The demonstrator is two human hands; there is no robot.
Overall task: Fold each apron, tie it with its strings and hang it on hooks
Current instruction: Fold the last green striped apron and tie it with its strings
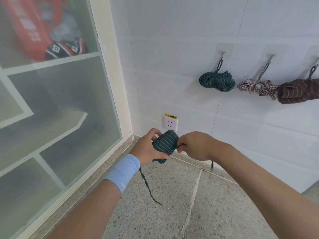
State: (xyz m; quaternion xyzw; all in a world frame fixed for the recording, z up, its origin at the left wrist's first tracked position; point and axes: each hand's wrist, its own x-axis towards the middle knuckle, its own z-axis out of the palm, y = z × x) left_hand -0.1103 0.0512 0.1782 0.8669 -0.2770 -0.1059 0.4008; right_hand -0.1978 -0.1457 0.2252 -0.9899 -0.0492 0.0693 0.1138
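Now, at centre frame, your left hand grips the folded green striped apron while your right hand pinches its string; three tied aprons hang on hooks at upper right.

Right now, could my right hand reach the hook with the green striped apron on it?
Probably yes: nothing stands between your right hand and that hook, only bare wall tile. But the hand is busy pinching a string of the green bundle that your left hand grips.
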